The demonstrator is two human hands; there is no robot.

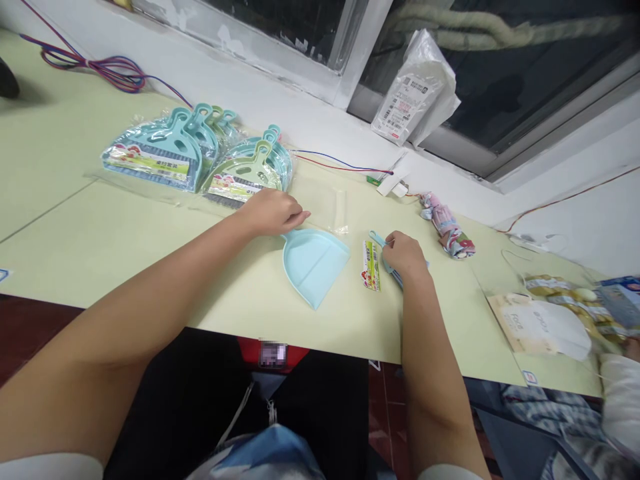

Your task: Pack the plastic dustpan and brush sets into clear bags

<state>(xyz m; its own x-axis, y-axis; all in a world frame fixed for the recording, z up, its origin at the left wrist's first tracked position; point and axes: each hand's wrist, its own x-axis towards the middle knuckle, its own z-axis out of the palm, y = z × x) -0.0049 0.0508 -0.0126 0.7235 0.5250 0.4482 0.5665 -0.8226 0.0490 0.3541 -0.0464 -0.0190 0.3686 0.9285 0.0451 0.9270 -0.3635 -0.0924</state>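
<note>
A light blue dustpan [313, 262] lies flat on the pale green table [100, 240], its handle pointing toward me. My left hand [273, 211] rests just above its wide edge, fingers pinched on a clear plastic bag [327, 210]. My right hand [406, 256] is closed on a small blue brush [380, 241], which lies to the right of the dustpan. A printed label card [371, 265] lies between the dustpan and the brush.
Two stacks of bagged dustpan sets [165, 150] [250, 170] lie at the back left. Coloured wires [100, 67] run along the wall. A white parcel [415, 90] leans on the window sill. A folded umbrella [447, 230] and packets [545, 323] lie at the right.
</note>
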